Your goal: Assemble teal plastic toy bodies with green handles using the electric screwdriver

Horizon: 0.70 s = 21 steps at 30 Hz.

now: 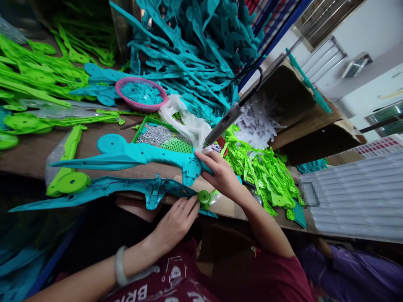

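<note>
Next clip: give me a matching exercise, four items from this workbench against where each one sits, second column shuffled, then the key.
Things:
1. pink basket
2. green tray
3. left hand
4. right hand

Places:
A. gripping the upper teal toy shell
B. resting on the lower teal shell near a green disc
C. at the foot of the teal parts heap, holding teal pieces
D. just behind the upper shell, holding silvery screws

Pairs: 1-C, 2-D, 3-B, 4-A

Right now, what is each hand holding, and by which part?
The right hand grips the upper teal toy shell at its handle end. The left hand presses on the lower teal shell near its green wheel.
</note>
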Each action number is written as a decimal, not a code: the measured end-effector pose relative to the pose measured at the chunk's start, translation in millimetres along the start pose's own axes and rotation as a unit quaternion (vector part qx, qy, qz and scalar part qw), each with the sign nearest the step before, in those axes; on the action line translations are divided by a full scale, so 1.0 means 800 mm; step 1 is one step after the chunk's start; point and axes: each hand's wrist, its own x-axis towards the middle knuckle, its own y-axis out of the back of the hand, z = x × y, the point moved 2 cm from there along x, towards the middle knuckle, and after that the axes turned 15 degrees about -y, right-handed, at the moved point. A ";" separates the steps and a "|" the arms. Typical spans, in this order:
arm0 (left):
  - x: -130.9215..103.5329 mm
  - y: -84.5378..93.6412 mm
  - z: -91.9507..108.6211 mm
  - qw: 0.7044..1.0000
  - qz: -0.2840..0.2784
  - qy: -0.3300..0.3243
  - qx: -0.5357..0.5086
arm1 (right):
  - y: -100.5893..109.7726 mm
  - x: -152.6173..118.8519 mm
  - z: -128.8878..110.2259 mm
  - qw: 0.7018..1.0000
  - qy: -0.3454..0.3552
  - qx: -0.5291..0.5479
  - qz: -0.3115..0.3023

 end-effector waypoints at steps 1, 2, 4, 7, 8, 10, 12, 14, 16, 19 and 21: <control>0.003 0.001 -0.004 1.000 0.003 0.023 0.000 | -0.001 0.000 0.003 1.000 -0.003 0.004 0.000; 0.006 0.002 -0.009 0.999 0.005 0.044 -0.002 | -0.003 -0.001 0.005 1.000 -0.007 0.008 -0.001; 0.012 0.004 -0.017 0.998 0.007 0.068 -0.012 | -0.008 -0.003 0.011 1.000 -0.012 0.013 -0.005; 0.017 0.004 -0.025 0.997 0.009 0.069 -0.042 | -0.015 -0.006 0.021 1.000 -0.019 0.019 -0.006; 0.017 0.003 -0.026 0.996 0.011 0.068 -0.050 | -0.018 -0.008 0.024 1.000 -0.019 0.022 -0.004; 0.015 0.003 -0.026 0.996 0.014 0.069 -0.063 | -0.023 -0.009 0.030 0.999 -0.018 0.033 -0.001; 0.014 0.004 -0.026 0.994 0.018 0.080 -0.066 | -0.027 -0.010 0.035 0.999 -0.014 0.045 -0.002; 0.015 0.005 -0.027 0.993 0.018 0.103 -0.062 | -0.031 -0.011 0.037 0.998 -0.012 0.053 -0.004; 0.019 0.003 -0.030 0.990 0.015 0.125 -0.055 | -0.034 -0.011 0.039 0.998 -0.012 0.058 -0.007; 0.025 -0.003 -0.035 0.988 0.009 0.142 -0.054 | -0.038 -0.013 0.041 0.998 -0.016 0.062 -0.008; 0.028 -0.009 -0.038 0.987 0.010 0.148 -0.057 | -0.040 -0.014 0.042 0.998 -0.020 0.066 -0.008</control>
